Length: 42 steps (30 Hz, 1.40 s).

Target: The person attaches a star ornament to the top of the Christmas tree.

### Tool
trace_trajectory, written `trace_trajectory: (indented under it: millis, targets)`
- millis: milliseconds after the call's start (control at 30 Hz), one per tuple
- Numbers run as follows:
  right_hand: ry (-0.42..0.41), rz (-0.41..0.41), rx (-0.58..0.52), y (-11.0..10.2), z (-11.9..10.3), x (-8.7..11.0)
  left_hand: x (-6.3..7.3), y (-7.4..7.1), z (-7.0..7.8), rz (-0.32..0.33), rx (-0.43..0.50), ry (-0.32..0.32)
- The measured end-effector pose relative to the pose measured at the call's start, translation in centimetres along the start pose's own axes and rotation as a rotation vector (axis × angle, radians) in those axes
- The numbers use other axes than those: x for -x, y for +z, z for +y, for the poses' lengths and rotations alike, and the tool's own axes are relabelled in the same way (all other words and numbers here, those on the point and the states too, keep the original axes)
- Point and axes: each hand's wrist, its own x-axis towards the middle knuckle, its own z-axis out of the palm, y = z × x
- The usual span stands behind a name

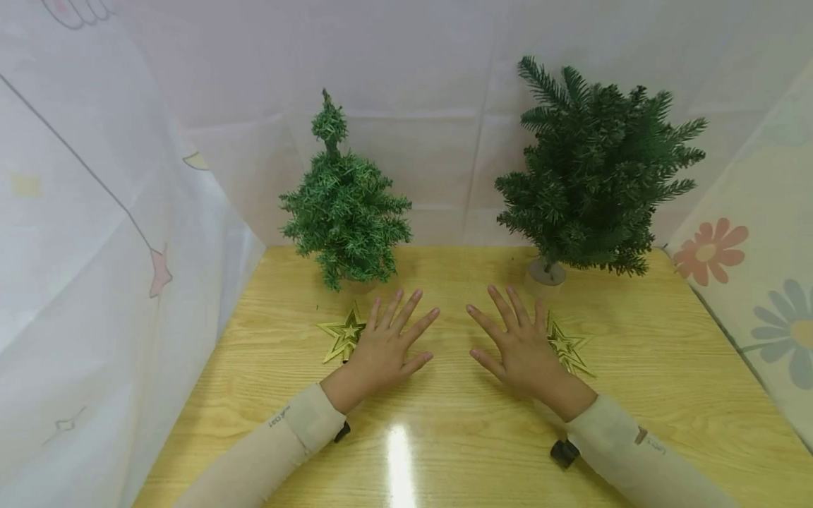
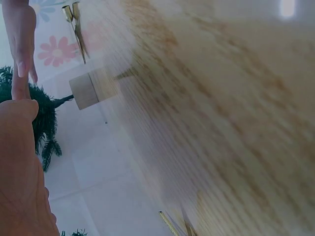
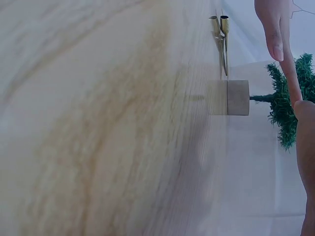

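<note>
My left hand [image 1: 384,351] is spread with straight fingers above the table, holding nothing. Just left of it lies a gold star tree topper [image 1: 346,331], partly covered by the hand. My right hand [image 1: 524,353] is likewise spread, its fingers pointing toward the back. A second gold star tree topper [image 1: 565,344] lies at its right, partly hidden behind it. Behind the left hand stands a small artificial Christmas tree [image 1: 349,219]; a darker, fuller artificial tree [image 1: 591,169] stands behind the right hand. In the right wrist view one topper's gold socket [image 3: 224,24] shows.
The trees stand near the back edge of the wooden table [image 1: 444,437], on round bases such as the right tree's base [image 1: 545,274]. A white cloth [image 1: 438,141] hangs behind, and a flower-printed cloth [image 1: 762,282] is at the right. Black wrist devices [image 1: 564,453] sit under the sleeves.
</note>
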Motion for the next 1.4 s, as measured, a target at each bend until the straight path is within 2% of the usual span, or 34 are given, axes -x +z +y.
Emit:
trace_trajectory:
  millis: [367, 533, 667, 867, 1000, 1233, 1400]
  targets:
    - [-0.03, 0.044, -0.007, 0.2, -0.2, 0.2, 0.1, -0.2, 0.3, 0.063, -0.011, 0.021]
    - [-0.036, 0.049, -0.038, 0.3, -0.6, 0.1, 0.0, -1.1, 0.6, 0.11, 0.036, 0.072]
    - [-0.037, 0.074, -0.103, 0.3, -1.2, -0.2, -0.4, -2.5, 0.6, 0.223, 0.126, 0.123]
    - [-0.06, 0.121, -0.218, 0.3, -2.3, -0.8, -0.6, -4.1, 0.2, 0.386, 0.262, 0.139]
    - [-0.043, 0.138, -0.257, 0.4, -2.8, -1.3, -0.6, -4.8, -0.4, 0.488, 0.331, 0.106]
    - [-0.021, 0.123, -0.341, 0.7, -3.8, -2.0, -0.2, -6.0, -2.0, 0.72, 0.411, 0.04]
    - [-0.01, 0.125, -0.374, 1.1, -4.3, -2.3, 0.1, -6.9, -3.2, 0.813, 0.422, -0.029]
